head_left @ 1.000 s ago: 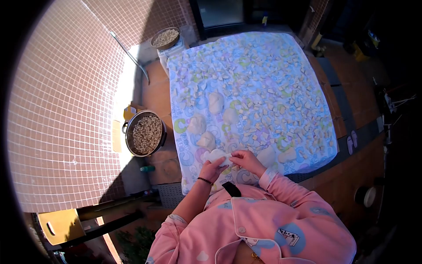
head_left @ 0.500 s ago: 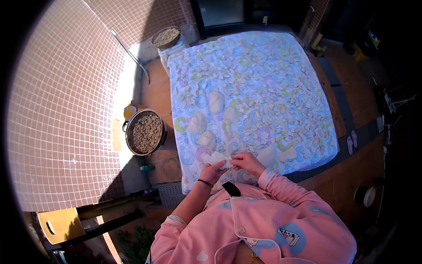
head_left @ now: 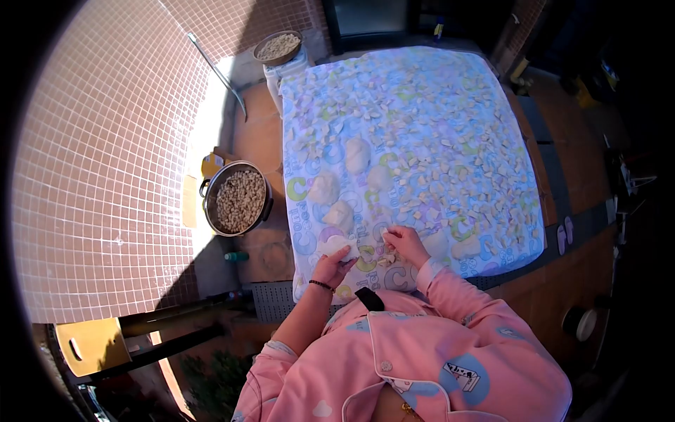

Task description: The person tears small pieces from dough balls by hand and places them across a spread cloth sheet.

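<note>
A pale, dough-like lump (head_left: 337,245) rests in my left hand (head_left: 333,266), whose fingers are wrapped round it, near the front edge of the cloth. To its right, my right hand (head_left: 408,244) pinches a small whitish piece (head_left: 384,231) just above the cloth. Several torn bits (head_left: 387,260) lie below that hand. Larger pale lumps (head_left: 357,155) sit on the left part of the patterned cloth (head_left: 302,158). Many small torn pieces (head_left: 485,165) are spread over its middle, right and far parts.
A round metal pot (head_left: 204,204) full of light brown pieces stands on the tiled floor to the left. Behind it is a yellow box (head_left: 211,165). A bowl (head_left: 301,43) of pale pieces sits on a stool (head_left: 285,70) at the far left corner. Slippers (head_left: 565,235) lie at the right.
My hands have moved apart: the left hand shifted slightly left with the lump, the right hand moved right and up with a small piece. The view has shifted slightly.
</note>
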The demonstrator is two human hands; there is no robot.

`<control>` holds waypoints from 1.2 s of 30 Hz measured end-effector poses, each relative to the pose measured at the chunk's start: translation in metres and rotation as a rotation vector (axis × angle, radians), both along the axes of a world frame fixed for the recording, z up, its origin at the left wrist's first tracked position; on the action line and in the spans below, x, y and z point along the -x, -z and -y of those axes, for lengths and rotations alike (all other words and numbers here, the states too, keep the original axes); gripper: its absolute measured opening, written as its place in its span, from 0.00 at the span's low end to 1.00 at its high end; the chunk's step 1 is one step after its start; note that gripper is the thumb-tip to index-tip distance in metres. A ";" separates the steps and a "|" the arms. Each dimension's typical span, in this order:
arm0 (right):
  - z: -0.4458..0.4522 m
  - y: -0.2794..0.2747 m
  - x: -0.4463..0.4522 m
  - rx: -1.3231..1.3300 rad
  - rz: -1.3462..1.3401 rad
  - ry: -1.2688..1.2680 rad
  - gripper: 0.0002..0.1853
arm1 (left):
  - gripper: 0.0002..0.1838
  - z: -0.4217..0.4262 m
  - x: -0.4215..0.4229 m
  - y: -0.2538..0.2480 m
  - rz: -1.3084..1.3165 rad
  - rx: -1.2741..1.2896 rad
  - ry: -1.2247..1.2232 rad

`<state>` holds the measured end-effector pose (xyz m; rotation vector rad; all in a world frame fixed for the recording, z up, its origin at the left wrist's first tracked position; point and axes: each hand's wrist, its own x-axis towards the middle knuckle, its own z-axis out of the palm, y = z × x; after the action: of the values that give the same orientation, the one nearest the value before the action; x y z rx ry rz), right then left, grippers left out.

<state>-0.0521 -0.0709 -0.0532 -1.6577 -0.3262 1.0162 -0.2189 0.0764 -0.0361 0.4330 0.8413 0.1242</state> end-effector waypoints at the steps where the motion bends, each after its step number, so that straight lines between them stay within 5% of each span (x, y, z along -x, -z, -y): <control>1: -0.002 0.006 -0.002 0.001 0.000 -0.002 0.11 | 0.16 -0.003 0.001 0.000 -0.003 -0.040 -0.016; 3: -0.005 0.012 -0.004 0.048 0.461 -0.136 0.11 | 0.16 -0.006 0.001 0.000 -0.003 -0.041 -0.023; 9: -0.020 0.036 0.011 0.143 0.657 -0.436 0.09 | 0.17 -0.001 0.003 0.001 -0.008 -0.032 -0.030; 19: -0.009 0.030 0.020 0.234 0.712 -0.355 0.06 | 0.15 0.007 0.000 0.003 0.002 -0.003 -0.005; 25: -0.012 0.009 0.028 0.063 0.892 -0.155 0.08 | 0.15 0.009 -0.002 0.000 0.020 -0.043 0.048; 27: -0.015 -0.007 0.030 -0.123 0.094 -0.173 0.10 | 0.15 0.012 -0.004 -0.003 0.021 -0.058 0.076; 36: 0.004 -0.017 0.033 -0.078 -0.511 -0.172 0.08 | 0.17 0.015 0.001 0.000 -0.035 -0.116 0.325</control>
<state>-0.0856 -0.0750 -0.0364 -1.2594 -0.1642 1.4916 -0.2196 0.0618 -0.0359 0.6767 0.7901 -0.1368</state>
